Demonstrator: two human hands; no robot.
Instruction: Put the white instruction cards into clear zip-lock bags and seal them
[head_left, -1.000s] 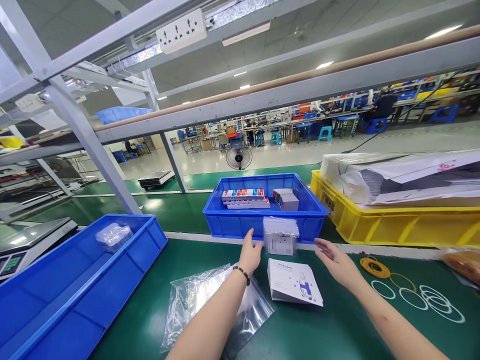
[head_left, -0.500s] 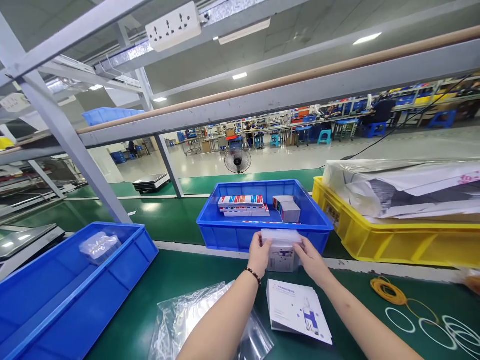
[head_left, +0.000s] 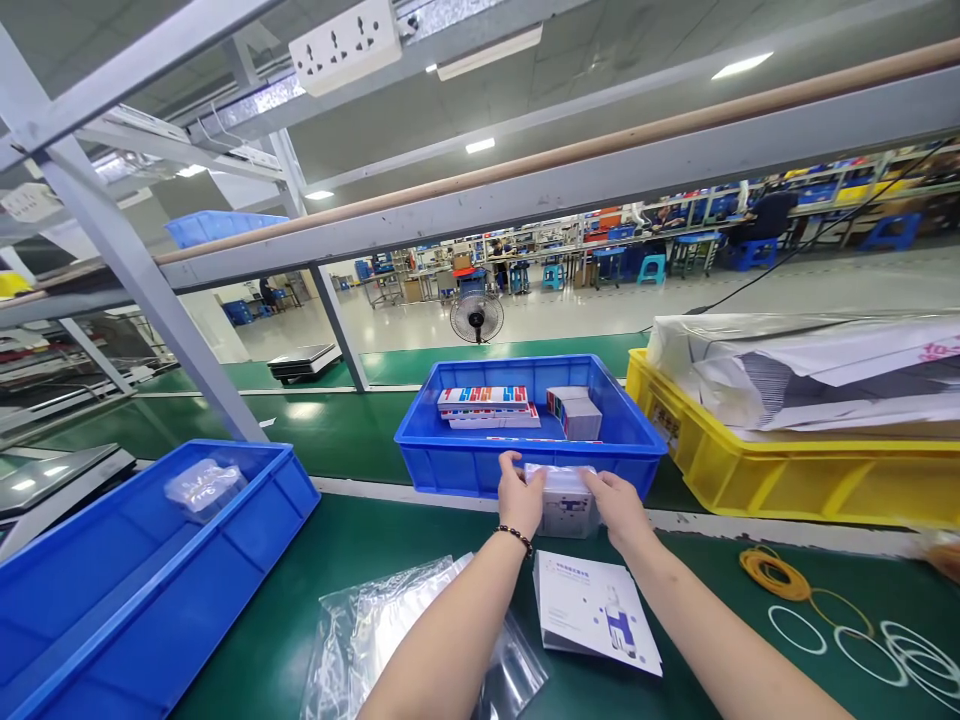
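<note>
Both hands pinch the top corners of a clear plastic bag of printed leaflets (head_left: 568, 513), which stands upright on the green bench against the front of a blue bin (head_left: 457, 478). My left hand (head_left: 521, 497) grips its left side, and my right hand (head_left: 616, 503) its right side. Between them the bag's top edge looks folded over. Nearer to me lies a loose stack of white leaflets (head_left: 598, 610) with a purple bottle picture. Left of it, partly under my left forearm, are flat clear plastic bags (head_left: 352, 640).
Stacks of printed cards (head_left: 487, 400) sit in the blue bin. A longer blue bin (head_left: 150, 590) at left holds a wrapped packet (head_left: 204, 490). The yellow crate (head_left: 817, 480) at right holds plastic-covered paper. Rubber bands (head_left: 776, 575) and white rings (head_left: 870, 655) lie at right.
The bag's upper flap, which stood up above the leaflets, is now lower and folded down. Both hands have stayed at its corners, with fingers shifted slightly.
</note>
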